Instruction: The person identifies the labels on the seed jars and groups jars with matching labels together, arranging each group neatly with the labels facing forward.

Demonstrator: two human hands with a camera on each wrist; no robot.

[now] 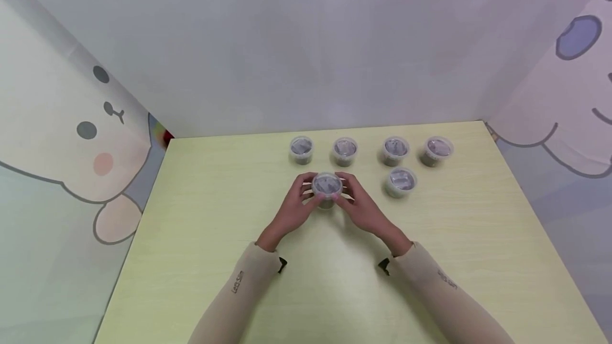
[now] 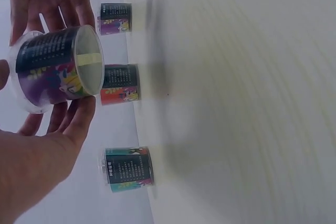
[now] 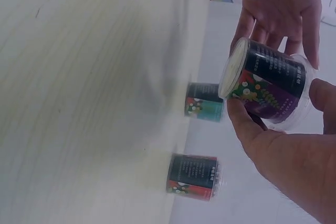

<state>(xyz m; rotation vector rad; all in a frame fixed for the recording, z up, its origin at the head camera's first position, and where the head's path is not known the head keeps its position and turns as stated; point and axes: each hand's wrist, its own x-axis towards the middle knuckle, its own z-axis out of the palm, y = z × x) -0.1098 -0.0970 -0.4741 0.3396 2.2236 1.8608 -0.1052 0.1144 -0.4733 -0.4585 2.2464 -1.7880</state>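
Purple-labelled and lidded, the plastic cup [image 1: 327, 185] is held between your left grip [image 1: 292, 208] and your right grip [image 1: 362, 210], both curled round its sides with the thumbs towards you, near the rim. To carry it well, share the pressure evenly, since the walls look thin and could give if one side squeezes harder. Hold it level; its base shows in both wrist views, apart from the bench [image 1: 215, 200], so should you set it down, lower it gently (a tipped edge would probably land first). It lies centred between your grips, nearer you than the row of four lidded cups [image 1: 345, 147] and to the left of the lone cup [image 1: 401, 182], so leave your right knuckles some room on that side
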